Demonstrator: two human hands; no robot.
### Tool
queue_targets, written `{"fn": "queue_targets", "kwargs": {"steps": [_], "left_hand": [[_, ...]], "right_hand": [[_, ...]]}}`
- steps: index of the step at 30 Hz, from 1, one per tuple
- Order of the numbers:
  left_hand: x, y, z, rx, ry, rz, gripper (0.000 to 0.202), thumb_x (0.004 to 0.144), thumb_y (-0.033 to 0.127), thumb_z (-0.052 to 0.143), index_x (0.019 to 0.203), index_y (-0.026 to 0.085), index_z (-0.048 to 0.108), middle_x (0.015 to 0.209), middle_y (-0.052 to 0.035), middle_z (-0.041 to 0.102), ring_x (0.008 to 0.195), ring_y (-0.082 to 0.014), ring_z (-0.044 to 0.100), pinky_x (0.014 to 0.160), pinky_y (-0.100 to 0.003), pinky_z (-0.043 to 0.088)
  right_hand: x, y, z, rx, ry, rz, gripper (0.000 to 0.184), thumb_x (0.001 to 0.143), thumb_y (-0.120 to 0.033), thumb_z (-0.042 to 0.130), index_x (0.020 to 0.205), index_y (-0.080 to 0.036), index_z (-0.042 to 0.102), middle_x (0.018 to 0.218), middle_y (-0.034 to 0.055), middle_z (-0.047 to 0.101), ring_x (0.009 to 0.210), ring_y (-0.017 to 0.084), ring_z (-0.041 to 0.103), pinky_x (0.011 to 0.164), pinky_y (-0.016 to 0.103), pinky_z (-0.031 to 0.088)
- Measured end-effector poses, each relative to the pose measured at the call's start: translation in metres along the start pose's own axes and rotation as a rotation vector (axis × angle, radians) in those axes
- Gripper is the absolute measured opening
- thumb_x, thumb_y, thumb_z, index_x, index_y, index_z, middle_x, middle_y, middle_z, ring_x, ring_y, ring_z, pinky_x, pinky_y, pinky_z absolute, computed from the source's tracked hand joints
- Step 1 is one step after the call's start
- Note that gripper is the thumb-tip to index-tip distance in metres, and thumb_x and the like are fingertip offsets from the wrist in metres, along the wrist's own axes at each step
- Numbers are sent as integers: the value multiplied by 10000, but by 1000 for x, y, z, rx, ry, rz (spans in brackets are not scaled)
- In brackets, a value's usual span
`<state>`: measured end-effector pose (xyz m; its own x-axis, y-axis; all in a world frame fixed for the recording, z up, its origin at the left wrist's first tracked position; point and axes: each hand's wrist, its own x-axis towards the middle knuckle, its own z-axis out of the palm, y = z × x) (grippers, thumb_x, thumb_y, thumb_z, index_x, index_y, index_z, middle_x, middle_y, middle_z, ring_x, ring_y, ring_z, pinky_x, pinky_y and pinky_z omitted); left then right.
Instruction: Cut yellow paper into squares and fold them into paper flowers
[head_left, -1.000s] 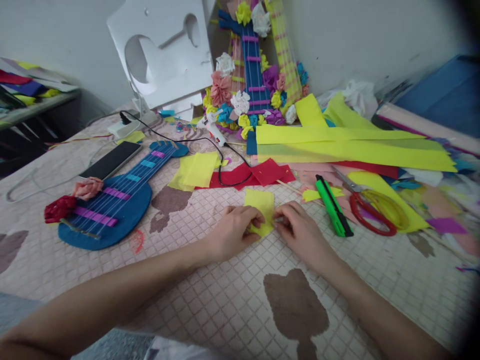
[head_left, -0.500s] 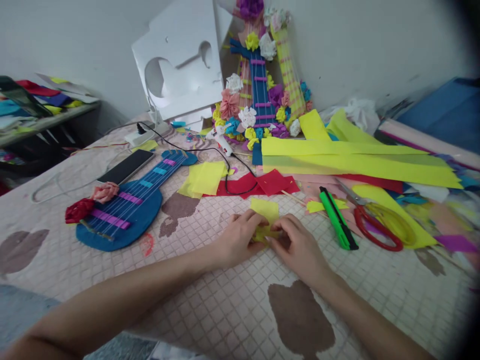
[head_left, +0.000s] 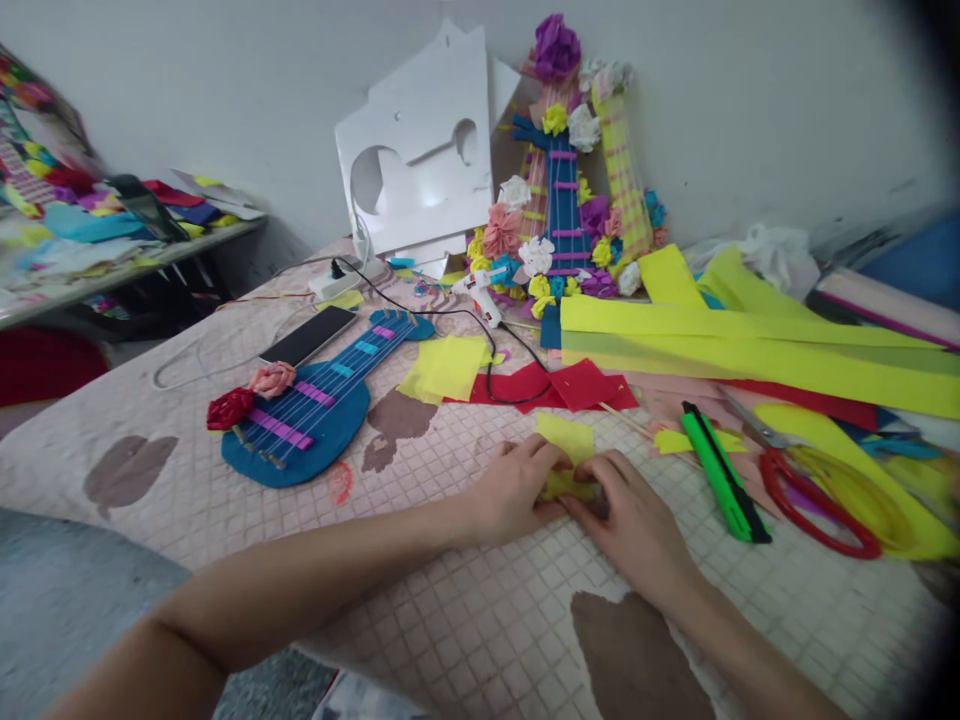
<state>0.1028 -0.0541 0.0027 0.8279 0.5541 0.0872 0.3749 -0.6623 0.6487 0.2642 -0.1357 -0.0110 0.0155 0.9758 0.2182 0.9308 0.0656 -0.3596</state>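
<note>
Between my hands, low over the tablecloth, is a small piece of yellow crepe paper. My left hand pinches its left side. From the right, my right hand grips the lower part with thumb and fingers. The paper's upper end stands out flat beyond my fingertips, while the lower end is bunched and partly hidden. Just past it lie red paper pieces and a stack of yellow squares. A green box cutter and red-handled scissors rest to the right of my right hand.
At left lies a blue toy guitar with paper roses, beside a black phone. A glue gun and its cord sit behind. Long yellow strips cover the back right. Decorated guitars and white foam board lean on the wall.
The view has swung left, so everything sits further right in the picture. Both hands keep hold of the yellow paper, with their fingers slightly shifted on its lower part.
</note>
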Motion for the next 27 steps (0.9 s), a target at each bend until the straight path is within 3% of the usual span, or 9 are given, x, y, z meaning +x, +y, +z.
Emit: {"fn": "queue_targets", "kwargs": {"steps": [5,8,11,15,19,23,27], "left_hand": [[0,-1,1,-20,14,12,340,719,193,632,1026,190,487,1118,-65,543,1049,-233,528,865,-393,395],[0,-4,0,-98,30,13,304,712,157,622,986,175,492,1044,-54,564,846,-165,581,793,-340,434],[-2,-10,-4,-168,51,24,234,742,174,607,952,158,508,956,-37,560,656,-94,540,644,-253,446],[-2,-19,-13,-101,65,16,194,685,100,606,862,153,547,859,-15,542,660,-95,513,590,-218,425],[-1,-26,-21,-157,57,-40,217,633,71,598,825,152,540,805,4,538,604,-77,497,546,-199,419],[1,-23,-19,-192,78,-73,211,687,207,656,844,160,524,735,19,533,600,-92,502,556,-216,423],[2,-12,-11,29,152,-131,255,704,295,689,829,165,508,769,3,561,668,-133,532,703,-318,437]], "right_hand": [[-1,-1,2,-44,7,12,168,839,-339,555,895,-225,445,905,41,525,773,213,577,557,303,440],[-1,-1,4,-71,33,0,182,821,-334,574,891,-227,445,887,37,519,755,214,573,535,300,428],[0,-2,5,-42,43,-13,188,821,-338,577,900,-227,448,879,34,523,758,211,572,559,307,438],[0,-2,2,23,37,9,176,822,-321,577,894,-227,446,886,38,528,781,212,571,601,323,457],[0,5,-2,157,38,7,64,842,-211,506,878,-230,457,872,35,526,737,183,568,616,311,468],[2,13,-7,242,29,-12,99,829,-141,459,872,-227,483,849,33,539,697,169,557,615,307,465],[3,13,-10,295,37,11,71,828,-163,473,863,-220,497,832,32,554,719,173,560,634,309,467]]}}
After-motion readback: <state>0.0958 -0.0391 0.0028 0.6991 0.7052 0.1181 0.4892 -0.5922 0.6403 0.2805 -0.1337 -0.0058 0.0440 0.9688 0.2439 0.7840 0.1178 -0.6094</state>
